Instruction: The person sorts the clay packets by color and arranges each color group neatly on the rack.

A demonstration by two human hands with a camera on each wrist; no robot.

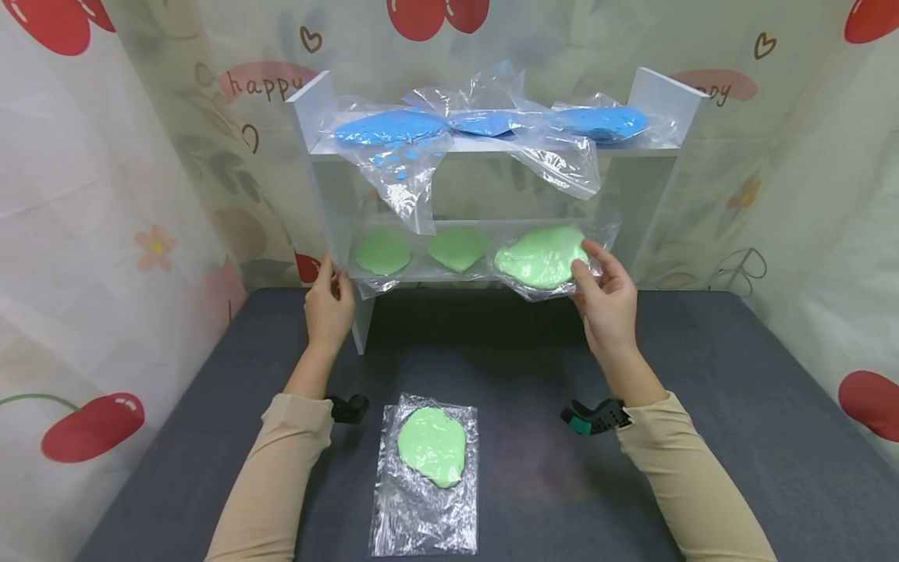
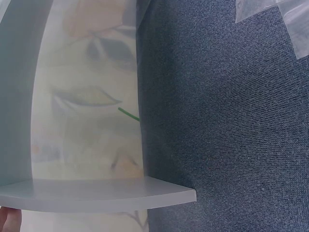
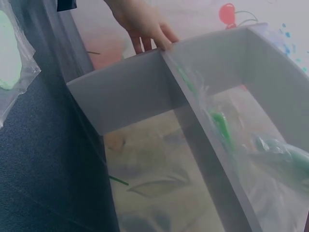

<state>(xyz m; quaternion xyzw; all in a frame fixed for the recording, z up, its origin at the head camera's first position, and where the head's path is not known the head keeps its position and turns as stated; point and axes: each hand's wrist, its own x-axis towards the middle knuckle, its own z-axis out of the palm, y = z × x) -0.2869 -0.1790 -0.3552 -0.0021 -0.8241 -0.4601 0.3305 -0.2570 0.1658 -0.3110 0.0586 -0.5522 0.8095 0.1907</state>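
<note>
My right hand (image 1: pixel 609 300) pinches the right edge of a clear plastic bag holding a flat, light green putty-like lump (image 1: pixel 539 256). That bag is at the right part of the lower board of a white two-tier shelf (image 1: pixel 663 187), overlapping its front edge. Two similar bags with green lumps (image 1: pixel 382 251) (image 1: pixel 458 248) lie to its left on the same board. My left hand (image 1: pixel 330 312) grips the shelf's left side panel at lower-board height. In the right wrist view the left hand (image 3: pixel 140 24) has its fingers over that panel's edge.
Bags of blue material (image 1: pixel 393 127) lie along the top board, their clear ends hanging over the front. Another bagged green lump (image 1: pixel 431 446) lies on the dark tabletop (image 1: pixel 534 484) between the forearms. A patterned curtain (image 1: pixel 211 156) surrounds the table, and a thin wire (image 1: pixel 740 269) is at right.
</note>
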